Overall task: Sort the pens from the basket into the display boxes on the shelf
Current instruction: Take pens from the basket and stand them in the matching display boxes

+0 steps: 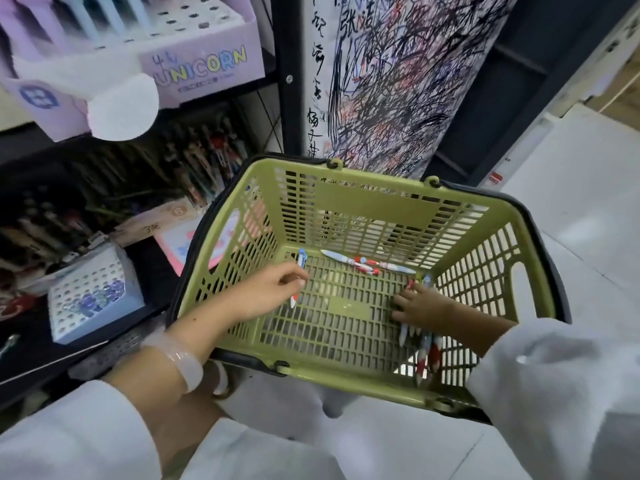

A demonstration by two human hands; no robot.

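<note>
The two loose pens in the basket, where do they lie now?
In the head view, the two loose pens lie on the green basket floor by its far wall, beyond both hands.

"UNICORN" on lilac display box [204, 69], top shelf; other print too blurred.

One green basket [367, 202] — two loose pens [349, 261] at its back — two hands inside.

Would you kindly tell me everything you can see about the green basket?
The green basket looks like moulded plastic, with slotted walls and floor and dark handles folded down round its rim. It sits upright beside the shelf. Both hands reach inside: the left hand pinches one pen, the right hand grips a bunch. Two loose pens lie on its floor.
</note>
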